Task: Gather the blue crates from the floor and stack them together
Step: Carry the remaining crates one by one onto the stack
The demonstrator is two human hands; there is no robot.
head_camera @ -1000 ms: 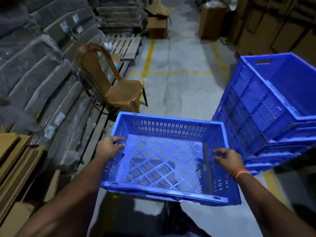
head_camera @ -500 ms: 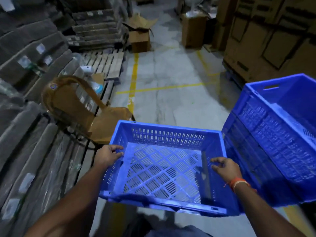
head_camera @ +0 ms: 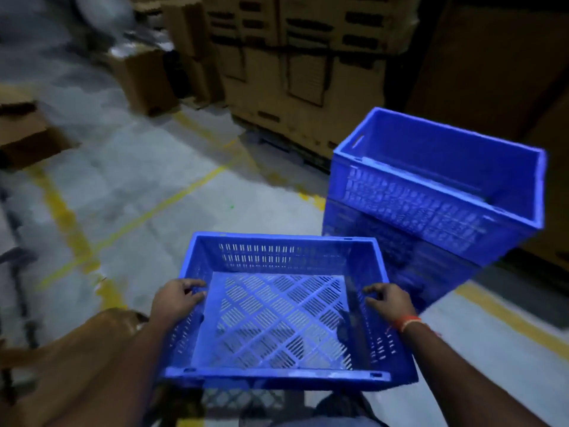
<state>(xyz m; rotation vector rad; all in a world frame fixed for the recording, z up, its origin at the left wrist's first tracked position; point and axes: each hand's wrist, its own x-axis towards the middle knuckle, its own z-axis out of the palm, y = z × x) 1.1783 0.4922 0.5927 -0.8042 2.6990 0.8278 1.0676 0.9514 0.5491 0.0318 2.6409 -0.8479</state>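
A person carries a blue crate (head_camera: 277, 312) at lower centre of the frame, w/ the left hand (head_camera: 177, 298) curled over its left rim and the right hand (head_camera: 389, 300) curled over its right rim; each grip is closed on the rim, fingers inside the wall. An orange band (head_camera: 405, 322) circles the right wrist. The crate is rigid plastic, rectangular, w/ slotted walls and a lattice base in a diamond pattern. At right of centre, just beyond the carried crate's far right corner, stands a stack of blue crates (head_camera: 431, 195), top one open, w/ a handle slot near its left corner; whether the two touch can't be told. Behind it, across the upper frame, cardboard cartons (head_camera: 295, 66) form a wall; more boxes (head_camera: 138, 78) sit upper left. A brown chair (head_camera: 92, 349) crowds the lower left beside the left forearm. The grey concrete floor (head_camera: 147, 186), marked w/ yellow lines (head_camera: 172, 198), lies open at centre left. The frame is blurred throughout.
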